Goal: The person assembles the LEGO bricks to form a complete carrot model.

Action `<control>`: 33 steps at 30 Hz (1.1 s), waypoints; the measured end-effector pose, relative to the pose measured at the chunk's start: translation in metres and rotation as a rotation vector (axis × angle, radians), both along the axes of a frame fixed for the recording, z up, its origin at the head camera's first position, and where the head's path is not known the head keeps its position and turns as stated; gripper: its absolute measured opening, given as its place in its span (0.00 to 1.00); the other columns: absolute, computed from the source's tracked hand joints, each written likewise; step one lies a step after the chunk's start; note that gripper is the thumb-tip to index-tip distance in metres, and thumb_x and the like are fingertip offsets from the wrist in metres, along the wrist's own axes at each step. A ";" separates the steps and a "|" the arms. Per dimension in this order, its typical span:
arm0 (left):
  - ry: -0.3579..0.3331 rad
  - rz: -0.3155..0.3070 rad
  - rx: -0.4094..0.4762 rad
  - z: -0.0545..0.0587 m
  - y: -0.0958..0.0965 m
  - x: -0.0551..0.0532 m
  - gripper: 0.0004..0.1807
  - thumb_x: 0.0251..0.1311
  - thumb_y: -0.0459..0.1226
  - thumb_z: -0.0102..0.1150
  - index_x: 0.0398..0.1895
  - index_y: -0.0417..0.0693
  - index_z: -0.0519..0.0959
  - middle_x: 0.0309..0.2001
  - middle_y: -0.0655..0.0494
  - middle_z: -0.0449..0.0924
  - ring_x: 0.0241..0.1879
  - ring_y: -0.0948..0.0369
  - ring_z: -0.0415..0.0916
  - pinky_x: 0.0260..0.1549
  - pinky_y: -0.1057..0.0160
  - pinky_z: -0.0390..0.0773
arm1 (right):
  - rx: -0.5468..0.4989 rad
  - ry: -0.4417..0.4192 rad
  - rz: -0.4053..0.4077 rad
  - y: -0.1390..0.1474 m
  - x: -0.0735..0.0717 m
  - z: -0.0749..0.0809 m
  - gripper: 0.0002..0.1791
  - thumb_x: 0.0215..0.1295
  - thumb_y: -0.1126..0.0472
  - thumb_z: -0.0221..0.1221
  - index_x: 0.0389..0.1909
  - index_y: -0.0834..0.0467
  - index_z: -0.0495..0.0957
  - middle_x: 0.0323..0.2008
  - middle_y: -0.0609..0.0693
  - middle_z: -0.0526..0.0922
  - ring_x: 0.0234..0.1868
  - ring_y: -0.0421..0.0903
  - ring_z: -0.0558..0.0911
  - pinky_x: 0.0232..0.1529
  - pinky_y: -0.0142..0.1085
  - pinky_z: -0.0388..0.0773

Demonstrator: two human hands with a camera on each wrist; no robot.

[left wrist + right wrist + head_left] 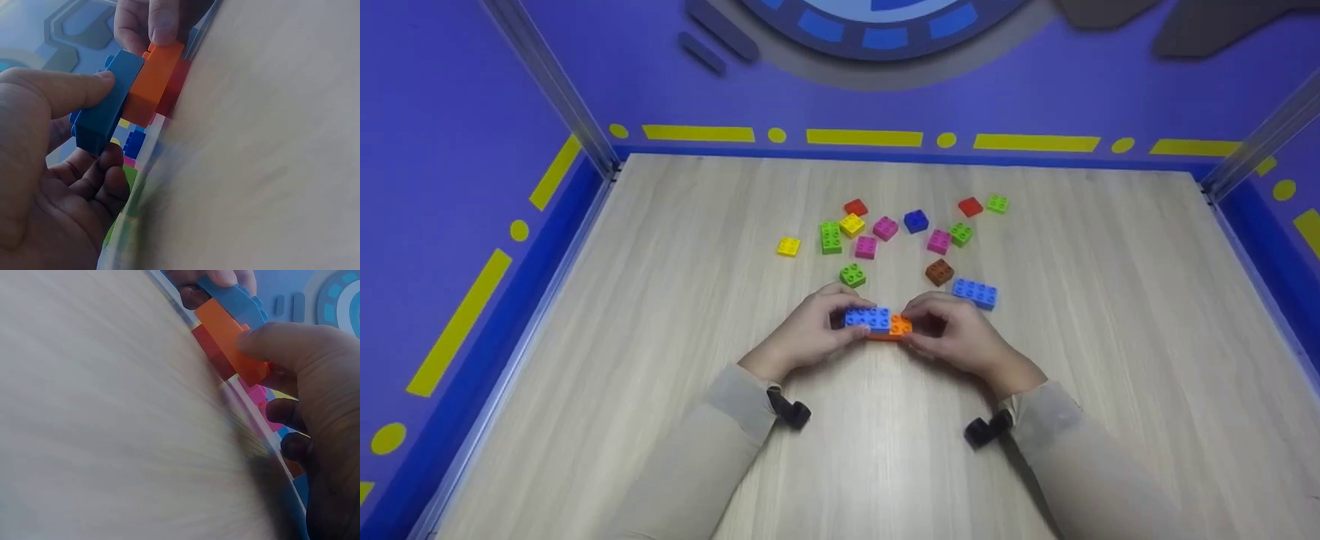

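A long blue brick (868,319) sits offset on top of an orange brick (900,326), whose right part shows bare studs. My left hand (819,330) pinches the blue brick between thumb and fingers. In the left wrist view the thumb lies along the side of the blue brick (109,104). At the other end, my right hand (960,334) pinches the orange brick, its thumb on the side of the orange brick (228,340) in the right wrist view. A reddish patch shows beneath the orange brick in both wrist views; I cannot tell whether it is a brick or a reflection.
Beyond the hands lie a green brick (853,275), a brown brick (939,272) and another long blue brick (975,293). Farther back are several loose bricks, among them a long green brick (830,237) and a yellow one (789,247). Blue panels (885,112) wall the wooden table (675,285).
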State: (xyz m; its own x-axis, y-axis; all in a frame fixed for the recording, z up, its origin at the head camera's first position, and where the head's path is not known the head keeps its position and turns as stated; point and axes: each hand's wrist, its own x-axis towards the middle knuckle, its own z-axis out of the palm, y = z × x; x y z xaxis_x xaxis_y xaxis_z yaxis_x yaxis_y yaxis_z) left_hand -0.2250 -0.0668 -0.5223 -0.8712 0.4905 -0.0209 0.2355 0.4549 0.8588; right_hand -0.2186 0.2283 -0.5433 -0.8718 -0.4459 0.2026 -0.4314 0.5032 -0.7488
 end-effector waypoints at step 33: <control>0.053 0.083 0.053 -0.010 -0.001 -0.005 0.24 0.69 0.37 0.80 0.66 0.50 0.87 0.69 0.52 0.84 0.75 0.53 0.79 0.82 0.52 0.75 | -0.195 0.297 -0.239 0.029 -0.015 -0.003 0.08 0.70 0.68 0.75 0.47 0.64 0.91 0.48 0.56 0.93 0.52 0.50 0.86 0.63 0.22 0.76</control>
State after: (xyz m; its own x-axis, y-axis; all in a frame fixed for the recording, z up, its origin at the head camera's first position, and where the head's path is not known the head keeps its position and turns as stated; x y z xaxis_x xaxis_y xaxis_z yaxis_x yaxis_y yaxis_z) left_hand -0.2301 -0.0678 -0.5320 -0.9079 0.4161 0.0508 0.2451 0.4285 0.8697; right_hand -0.2341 0.2574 -0.5460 -0.8371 -0.1668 0.5210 -0.5311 0.4767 -0.7006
